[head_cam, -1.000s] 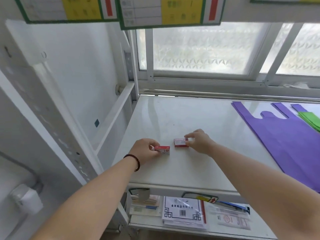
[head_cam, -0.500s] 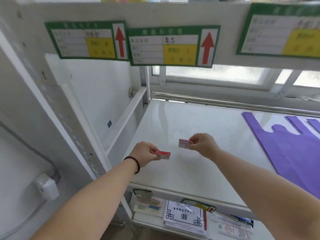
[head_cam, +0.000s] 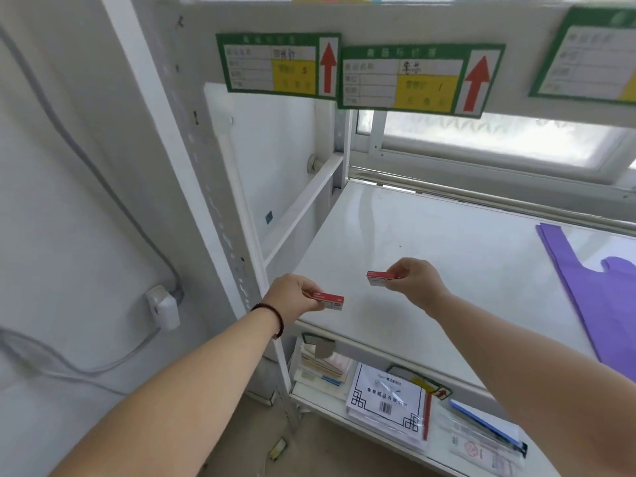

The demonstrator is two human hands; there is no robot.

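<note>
- While both hands hang over the front part of the white shelf (head_cam: pixel 430 249), two small red-and-white boxes are in view, one in each hand.
- The left hand (head_cam: pixel 292 299) pinches the left box (head_cam: pixel 329 299) by its left end between thumb and curled fingers. This box is above the shelf's front edge, near the left corner.
- The right hand (head_cam: pixel 414 282) pinches the right box (head_cam: pixel 379 278) by its right end, a little higher and farther in over the board.
- The two boxes are apart, with bare shelf showing between them.
- One dark bracelet (head_cam: pixel 273 316) circles the left wrist.
- Three green-framed labels (head_cam: pixel 406 77) hang on the beam above, and two of them show a red arrow pointing up.
- Purple bags (head_cam: pixel 599 290) lie flat at the shelf's right side, well apart from the right hand. I cannot tell how many there are.
- The board is bare from the boxes back to the window rail. The perforated upright (head_cam: pixel 220 201) stands just left of the left hand.
- Papers (head_cam: pixel 387 401) lie on the lower shelf beneath the front edge.
</note>
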